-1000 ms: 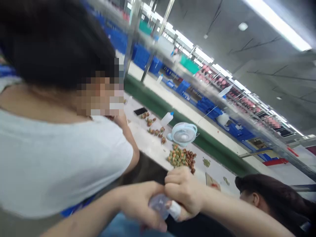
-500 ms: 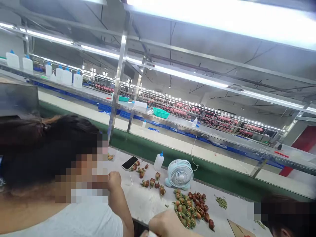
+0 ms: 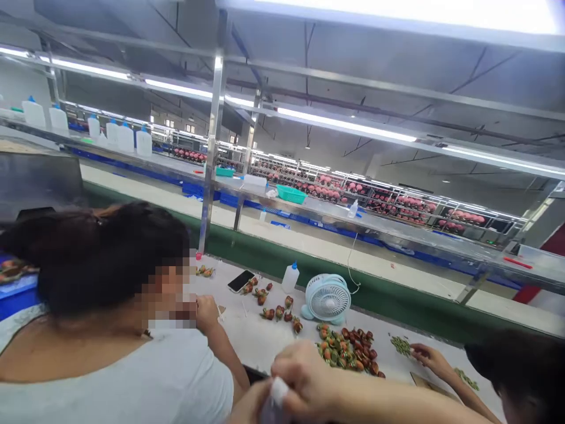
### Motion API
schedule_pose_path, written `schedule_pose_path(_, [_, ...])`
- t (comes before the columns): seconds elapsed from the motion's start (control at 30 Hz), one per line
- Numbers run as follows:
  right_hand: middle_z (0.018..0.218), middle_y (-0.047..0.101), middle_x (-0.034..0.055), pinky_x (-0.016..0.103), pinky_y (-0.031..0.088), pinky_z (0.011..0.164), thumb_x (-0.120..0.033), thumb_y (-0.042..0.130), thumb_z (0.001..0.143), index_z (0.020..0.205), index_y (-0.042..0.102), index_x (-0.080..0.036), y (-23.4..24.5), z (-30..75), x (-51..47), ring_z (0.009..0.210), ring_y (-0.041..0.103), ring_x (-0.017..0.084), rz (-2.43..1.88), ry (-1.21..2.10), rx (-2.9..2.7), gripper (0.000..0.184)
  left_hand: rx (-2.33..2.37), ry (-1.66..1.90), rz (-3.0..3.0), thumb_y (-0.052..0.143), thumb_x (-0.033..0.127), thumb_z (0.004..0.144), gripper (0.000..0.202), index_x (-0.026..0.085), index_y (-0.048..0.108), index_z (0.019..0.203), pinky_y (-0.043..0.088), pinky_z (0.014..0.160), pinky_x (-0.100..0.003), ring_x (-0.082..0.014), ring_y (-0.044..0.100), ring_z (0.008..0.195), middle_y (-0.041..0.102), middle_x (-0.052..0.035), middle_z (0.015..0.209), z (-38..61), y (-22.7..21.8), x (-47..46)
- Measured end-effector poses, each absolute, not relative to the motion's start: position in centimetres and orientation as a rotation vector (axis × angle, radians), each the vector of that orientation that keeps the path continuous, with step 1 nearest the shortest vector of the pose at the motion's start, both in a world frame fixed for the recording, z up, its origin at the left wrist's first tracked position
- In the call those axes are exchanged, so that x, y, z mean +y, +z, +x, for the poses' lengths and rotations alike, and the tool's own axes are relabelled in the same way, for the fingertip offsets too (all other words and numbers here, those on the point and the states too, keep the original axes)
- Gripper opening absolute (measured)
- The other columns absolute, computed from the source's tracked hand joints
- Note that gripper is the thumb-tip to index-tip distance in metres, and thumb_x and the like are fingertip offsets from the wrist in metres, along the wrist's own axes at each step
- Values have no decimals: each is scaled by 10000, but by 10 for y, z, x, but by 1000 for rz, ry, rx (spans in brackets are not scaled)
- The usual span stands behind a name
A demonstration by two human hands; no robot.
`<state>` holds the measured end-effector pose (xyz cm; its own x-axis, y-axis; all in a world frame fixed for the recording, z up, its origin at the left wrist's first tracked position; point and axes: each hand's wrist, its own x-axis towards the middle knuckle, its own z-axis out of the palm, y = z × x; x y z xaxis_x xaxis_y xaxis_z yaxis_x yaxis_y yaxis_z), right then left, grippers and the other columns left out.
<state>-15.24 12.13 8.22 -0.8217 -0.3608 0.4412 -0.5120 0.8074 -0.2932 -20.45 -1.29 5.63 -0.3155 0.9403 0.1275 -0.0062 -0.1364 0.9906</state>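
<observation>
My right hand point(image 3: 306, 377) and my left hand point(image 3: 251, 403) sit close together at the bottom edge of the view. Between them is a small translucent plastic item point(image 3: 269, 412), cut off by the frame, so its shape is hard to tell. A white strip point(image 3: 279, 391), possibly tape, shows at my right hand's fingers. The nearest thing on the white worktable point(image 3: 258, 347) is a heap of small red-and-green strawberry-like pieces point(image 3: 346, 350), just beyond my right hand.
A seated co-worker point(image 3: 110, 282) works at the left, and another co-worker's hand point(image 3: 426, 356) reaches in at the right. A small fan point(image 3: 327, 298), white bottle point(image 3: 290, 278) and phone point(image 3: 241, 281) stand on the table. Metal shelving runs beyond.
My view has swung from a steep tilt to nearly level, and my hands now sit lower in the frame. A co-worker's hand has come in at the right, near the green pieces.
</observation>
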Motion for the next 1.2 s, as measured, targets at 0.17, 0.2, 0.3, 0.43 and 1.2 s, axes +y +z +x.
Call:
schedule_pose_path(0.17, [475,296,-39,251,171,458,-326,343,782,515,316,-167,92,-150,128,432,264,102,324,745,-2683,313,1869,1620,1232,530,200,687,246,157,491,926,403,621,-274,-167,529,704,589,-18,786,-197,54,-4])
schedule_pose_path(0.2, [481,302,-38,252,167,468,-330,361,788,514,326,-164,93,-151,130,443,266,103,281,788,-2692,322,1915,1636,1243,528,212,702,258,158,479,949,405,639,-280,-173,535,727,590,-25,808,-197,54,-2])
schedule_pose_path(0.3, [490,327,-33,242,175,474,-394,403,820,520,359,-161,96,-155,133,464,291,109,195,987,-2705,382,1742,1694,1145,525,276,736,241,166,455,938,410,520,-251,-141,526,565,560,7,678,-200,50,2])
schedule_pose_path(0.43, [504,332,-28,216,233,443,-590,178,863,575,336,-175,103,-157,136,454,317,116,134,1427,-2543,529,1008,1756,970,563,366,702,262,155,436,793,298,306,-162,-87,436,341,494,40,497,-204,44,3])
schedule_pose_path(1.2, [682,450,17,243,294,528,-540,354,889,806,498,-142,105,-163,103,564,375,135,402,1986,-2153,432,199,1779,938,449,548,696,368,184,418,654,258,211,-163,-103,393,212,463,34,383,-196,67,-19])
